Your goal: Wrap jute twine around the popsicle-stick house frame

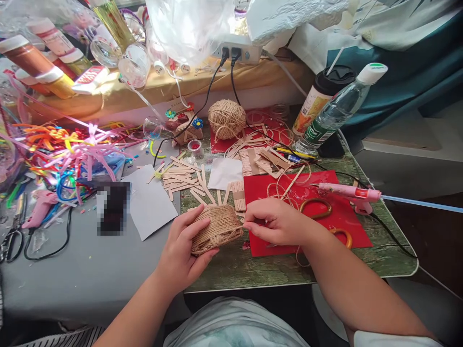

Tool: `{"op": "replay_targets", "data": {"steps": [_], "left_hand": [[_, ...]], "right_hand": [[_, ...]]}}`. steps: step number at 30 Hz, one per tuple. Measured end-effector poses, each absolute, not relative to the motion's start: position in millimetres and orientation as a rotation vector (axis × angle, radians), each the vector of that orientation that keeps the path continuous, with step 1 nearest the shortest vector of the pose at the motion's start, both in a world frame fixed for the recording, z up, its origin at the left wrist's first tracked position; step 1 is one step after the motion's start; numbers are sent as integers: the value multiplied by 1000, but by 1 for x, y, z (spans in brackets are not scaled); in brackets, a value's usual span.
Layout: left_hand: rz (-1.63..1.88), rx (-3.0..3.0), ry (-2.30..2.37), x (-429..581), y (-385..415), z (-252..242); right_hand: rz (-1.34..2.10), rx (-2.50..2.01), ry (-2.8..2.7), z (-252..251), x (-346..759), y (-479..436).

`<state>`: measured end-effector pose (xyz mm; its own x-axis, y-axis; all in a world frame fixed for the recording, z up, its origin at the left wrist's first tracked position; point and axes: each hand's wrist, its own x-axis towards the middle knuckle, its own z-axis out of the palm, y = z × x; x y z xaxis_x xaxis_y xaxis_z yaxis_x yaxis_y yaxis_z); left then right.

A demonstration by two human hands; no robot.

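My left hand (184, 241) grips a small block wrapped in rows of jute twine (219, 226), with popsicle sticks jutting from its far side. At the block's right end, my right hand (271, 221) pinches the twine between thumb and fingers. What lies inside the wrapping is hidden. Loose twine trails over a red sheet (260, 248) under my right hand. On that sheet are scissors with gold handles (316, 208), partly behind my forearm, and a pink glue gun (350, 192) with a clear stick in its back. A ball of twine (227, 119) sits farther back.
Scattered popsicle sticks (181, 178) and a bundle of sticks (238, 195) lie beyond the block. A water bottle (336, 113) and a lidded cup (314, 106) stand back right. Pipe cleaners (87, 152) pile up left, near another pink glue gun (39, 208). Black cords cross the table.
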<state>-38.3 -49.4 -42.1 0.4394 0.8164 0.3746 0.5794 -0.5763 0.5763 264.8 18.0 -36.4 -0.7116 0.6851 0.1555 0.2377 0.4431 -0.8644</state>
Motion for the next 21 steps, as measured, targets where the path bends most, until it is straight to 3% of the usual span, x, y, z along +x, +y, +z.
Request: {"op": "replay_targets", "data": {"steps": [13, 21], "left_hand": [[1012, 2306, 1204, -46, -53, -55], [1268, 2145, 1295, -42, -60, -71]], "right_hand": [[1274, -865, -2253, -42, 249, 14], [1563, -1149, -1670, -38, 228, 0]]}}
